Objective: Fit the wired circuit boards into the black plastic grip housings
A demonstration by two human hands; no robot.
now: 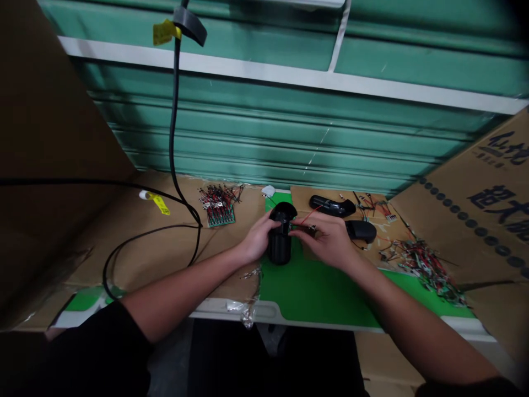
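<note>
My left hand (259, 238) is closed around the side of a glossy black plastic housing (281, 251), which is held over the green mat (314, 292). The housing has a rounded top and an opening facing right. At that opening, the fingers of my right hand (326, 237) are pinched together beside a thin red wire (309, 215). Whatever small part sits between those fingertips is too small to make out. Just behind my right hand lie a curved black shell (332, 206) and another black shell (361, 231), partly covered by the hand.
A bundle of wired circuit boards (219, 205) lies on cardboard at left. A tangled heap of wired boards (430, 267) is at right. A black cable (174, 121) hangs down and loops across the left side. Cardboard walls flank the table; a green corrugated wall (264, 121) stands behind.
</note>
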